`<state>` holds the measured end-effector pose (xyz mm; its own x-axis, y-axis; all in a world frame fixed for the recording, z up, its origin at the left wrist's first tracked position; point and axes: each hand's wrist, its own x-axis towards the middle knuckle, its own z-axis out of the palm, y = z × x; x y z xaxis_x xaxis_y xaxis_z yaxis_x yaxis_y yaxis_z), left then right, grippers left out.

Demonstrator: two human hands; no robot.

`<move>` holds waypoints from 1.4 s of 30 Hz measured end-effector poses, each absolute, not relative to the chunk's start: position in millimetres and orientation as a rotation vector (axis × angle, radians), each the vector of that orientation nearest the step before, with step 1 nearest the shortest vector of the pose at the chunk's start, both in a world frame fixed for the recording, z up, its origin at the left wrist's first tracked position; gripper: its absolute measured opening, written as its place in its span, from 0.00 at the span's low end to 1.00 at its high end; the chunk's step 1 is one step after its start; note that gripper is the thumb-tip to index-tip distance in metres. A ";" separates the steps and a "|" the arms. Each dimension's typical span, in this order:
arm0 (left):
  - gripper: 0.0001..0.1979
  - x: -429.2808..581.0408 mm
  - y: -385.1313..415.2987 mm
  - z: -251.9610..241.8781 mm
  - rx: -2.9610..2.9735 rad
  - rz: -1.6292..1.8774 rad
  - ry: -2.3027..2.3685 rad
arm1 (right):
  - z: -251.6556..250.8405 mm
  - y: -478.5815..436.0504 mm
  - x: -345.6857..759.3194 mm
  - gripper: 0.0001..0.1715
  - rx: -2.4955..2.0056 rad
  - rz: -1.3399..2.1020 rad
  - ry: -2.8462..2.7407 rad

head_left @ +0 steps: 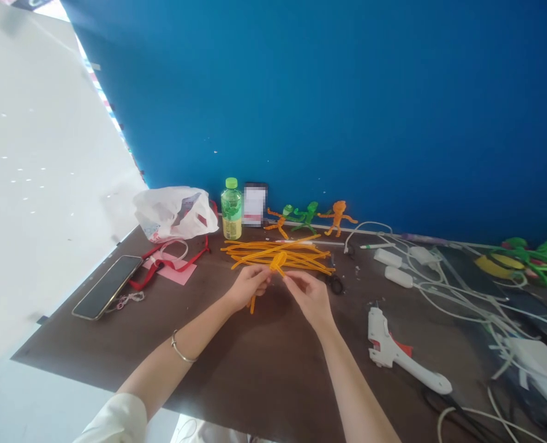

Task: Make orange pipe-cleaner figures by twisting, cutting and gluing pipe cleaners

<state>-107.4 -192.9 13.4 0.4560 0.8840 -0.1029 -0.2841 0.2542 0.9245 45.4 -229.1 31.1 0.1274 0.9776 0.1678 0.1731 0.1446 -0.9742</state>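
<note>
Between both hands is a small bundle of orange pipe cleaner (278, 261), coiled into a rounded shape with a loose end hanging below. My left hand (251, 285) pinches it from the left, fingers closed. From the other side, my right hand (311, 299) pinches a strand at its lower right with thumb and forefinger. Just behind the hands lies a loose pile of straight orange pipe cleaners (296, 251). Against the blue wall stand small figures twisted from pipe cleaners, among them an orange figure (338, 218) and a green figure (308, 216).
A glue gun (386, 344) lies right of my right hand, near tangled white cables (443, 277). A green-capped bottle (231, 212) and a white plastic bag (174, 212) stand at the back. On the left are a phone (107, 288) and red ribbon over pink paper (183, 272).
</note>
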 end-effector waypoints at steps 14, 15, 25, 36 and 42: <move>0.10 -123.2 -183.3 13.3 0.616 0.733 0.492 | 25.8 -226.9 48.7 0.12 -1.366 0.758 -1.387; 0.09 -124.2 -182.9 13.2 0.604 0.719 0.480 | 26.3 -226.8 49.0 0.12 -1.370 0.759 -1.385; 0.06 -129.5 -184.0 14.1 0.590 0.591 0.349 | 26.5 -224.9 49.9 0.14 -1.364 0.780 -1.350; 0.13 -127.6 -185.6 12.4 0.704 0.669 0.456 | 25.1 -225.1 51.7 0.14 -1.364 0.830 -1.343; 0.15 -124.6 -184.8 7.5 0.800 0.796 0.537 | 25.6 -225.0 50.7 0.13 -1.365 0.835 -1.323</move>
